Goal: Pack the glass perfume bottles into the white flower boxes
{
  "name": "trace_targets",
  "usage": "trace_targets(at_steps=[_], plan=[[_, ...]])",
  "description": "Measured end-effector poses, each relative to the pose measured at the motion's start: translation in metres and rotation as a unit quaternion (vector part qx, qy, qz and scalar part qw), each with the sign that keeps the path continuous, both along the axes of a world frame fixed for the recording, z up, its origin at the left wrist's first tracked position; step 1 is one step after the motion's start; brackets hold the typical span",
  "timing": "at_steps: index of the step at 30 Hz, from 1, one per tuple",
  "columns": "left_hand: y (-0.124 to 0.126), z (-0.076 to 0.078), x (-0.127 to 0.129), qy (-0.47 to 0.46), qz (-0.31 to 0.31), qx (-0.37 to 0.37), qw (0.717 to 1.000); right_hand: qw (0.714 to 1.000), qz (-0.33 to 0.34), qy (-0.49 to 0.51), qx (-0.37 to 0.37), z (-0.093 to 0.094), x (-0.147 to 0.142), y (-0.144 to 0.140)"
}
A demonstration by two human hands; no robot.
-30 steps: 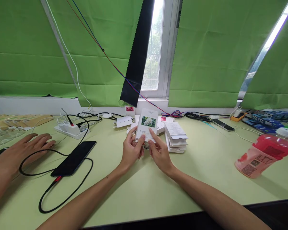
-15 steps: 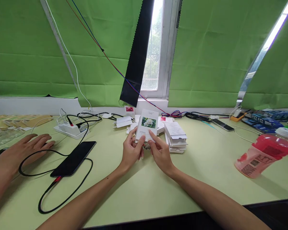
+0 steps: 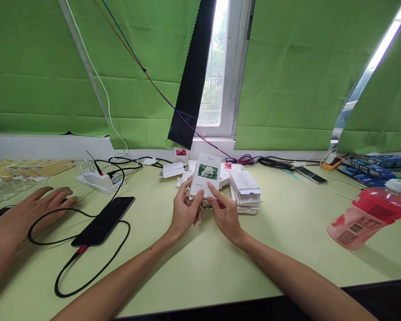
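Observation:
A small white box (image 3: 206, 173) with a white flower printed on its front is held up over the table, tilted slightly. My left hand (image 3: 184, 207) grips its lower left side, thumb on the front and fingers behind. At its lower right, my right hand (image 3: 226, 211) has an index finger on the front and the thumb by the bottom edge. Something shiny shows just under the box, too hidden to name. Behind and to the right stands a stack of flat white boxes (image 3: 245, 187). An opened white carton (image 3: 172, 170) lies to the left.
A black phone (image 3: 103, 221) with a cable lies left, near another person's hand (image 3: 43, 207). Behind it sits a white power strip (image 3: 100, 180). A bottle of pink drink (image 3: 369, 214) stands right. Another phone (image 3: 310, 174) and cable coils (image 3: 274, 163) lie at the back.
Both hands keep hold of the box in nearly the same place. The whole view has shifted very slightly; nothing else has visibly moved.

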State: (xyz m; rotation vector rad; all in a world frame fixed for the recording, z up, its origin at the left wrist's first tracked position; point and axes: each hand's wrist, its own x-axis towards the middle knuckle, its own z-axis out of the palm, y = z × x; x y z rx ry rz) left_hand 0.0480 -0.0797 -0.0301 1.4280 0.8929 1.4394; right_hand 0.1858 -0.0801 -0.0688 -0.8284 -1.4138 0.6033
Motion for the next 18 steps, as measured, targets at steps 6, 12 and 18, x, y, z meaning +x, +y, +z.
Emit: trace_targets(at_steps=[6, 12, 18], plan=[[-0.0008, 0.0002, 0.0001, 0.002, -0.002, 0.003, 1.000, 1.000, -0.011, -0.021, 0.019, 0.0017, 0.0016, -0.0003], [-0.0021, 0.0020, 0.0006, 0.008, 0.001, -0.005, 1.000, 0.998, -0.024, -0.039, 0.044, 0.0019, 0.0025, -0.0006], [-0.0015, 0.0009, 0.0005, 0.010, -0.005, -0.002, 1.000, 0.999, -0.018, -0.040, 0.032, 0.0002, 0.0024, 0.0003]])
